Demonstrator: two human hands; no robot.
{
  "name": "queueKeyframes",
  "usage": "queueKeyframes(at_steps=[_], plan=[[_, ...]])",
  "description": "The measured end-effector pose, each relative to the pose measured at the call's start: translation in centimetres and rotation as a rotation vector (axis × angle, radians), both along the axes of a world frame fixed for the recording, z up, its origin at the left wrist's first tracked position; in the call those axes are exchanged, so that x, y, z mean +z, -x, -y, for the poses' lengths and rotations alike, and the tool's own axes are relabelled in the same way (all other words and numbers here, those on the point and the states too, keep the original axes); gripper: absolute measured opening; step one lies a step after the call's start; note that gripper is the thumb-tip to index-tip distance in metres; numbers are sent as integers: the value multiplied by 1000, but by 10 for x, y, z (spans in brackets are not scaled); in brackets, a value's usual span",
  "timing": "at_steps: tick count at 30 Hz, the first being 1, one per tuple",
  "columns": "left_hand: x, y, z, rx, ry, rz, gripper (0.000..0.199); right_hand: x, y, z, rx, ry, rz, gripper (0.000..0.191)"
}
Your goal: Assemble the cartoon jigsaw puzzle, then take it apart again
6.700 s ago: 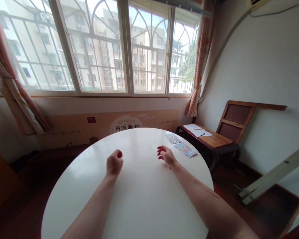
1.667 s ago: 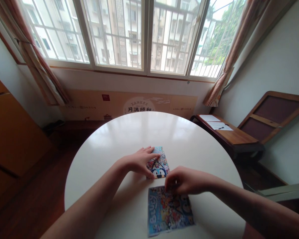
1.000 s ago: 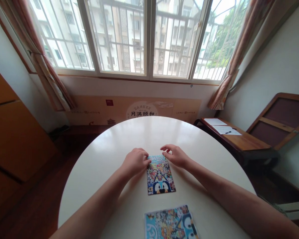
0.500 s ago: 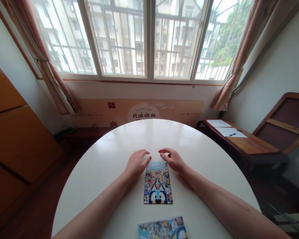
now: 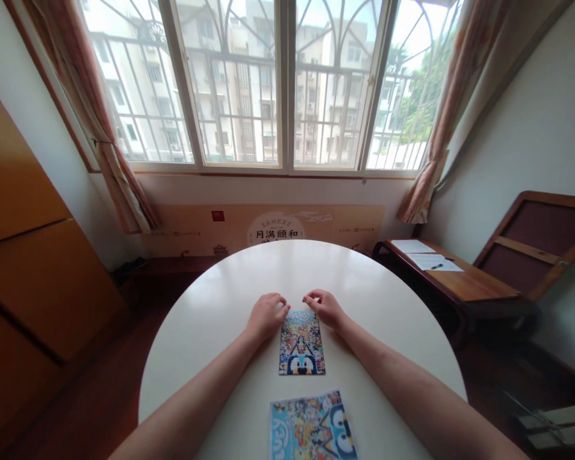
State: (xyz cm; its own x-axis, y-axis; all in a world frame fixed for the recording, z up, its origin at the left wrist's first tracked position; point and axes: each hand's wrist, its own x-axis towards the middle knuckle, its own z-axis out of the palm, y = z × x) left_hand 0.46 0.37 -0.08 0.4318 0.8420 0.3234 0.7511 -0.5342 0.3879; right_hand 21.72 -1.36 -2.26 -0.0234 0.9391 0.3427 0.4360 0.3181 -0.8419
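I see a smooth, glossy table (image 5: 374, 300), smooth paper-like cards (image 5: 302, 345), cloth curtains (image 5: 117, 176), matt paper sheets (image 5: 434, 261) and a wooden bench (image 5: 482, 285).

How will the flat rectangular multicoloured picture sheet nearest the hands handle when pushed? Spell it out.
The picture sheet probably slides easily, lying on the smooth, glossy white round table. It looks thin, so it is likely light. Its straight, flat-lying edges hint at some stiffness, though its material is unclear.

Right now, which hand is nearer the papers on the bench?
Right. The right hand is left of the papers, beside the farther card; the left hand is further left, across that card.
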Motion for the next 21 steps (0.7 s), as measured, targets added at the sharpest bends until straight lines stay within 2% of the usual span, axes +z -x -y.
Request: queueKeyframes(at_steps=[8,18,21], plan=[[2,3,3,-10,-41,-22,15,-2,1,-5,-17,-18,-65,38],[4,-5,-5,179,-43,-128,19,-8,0,-9,26,-30,-175,43],[5,-5,-6,174,-33,-131,18,-10,-1,-9,36,-25,-189,41]])
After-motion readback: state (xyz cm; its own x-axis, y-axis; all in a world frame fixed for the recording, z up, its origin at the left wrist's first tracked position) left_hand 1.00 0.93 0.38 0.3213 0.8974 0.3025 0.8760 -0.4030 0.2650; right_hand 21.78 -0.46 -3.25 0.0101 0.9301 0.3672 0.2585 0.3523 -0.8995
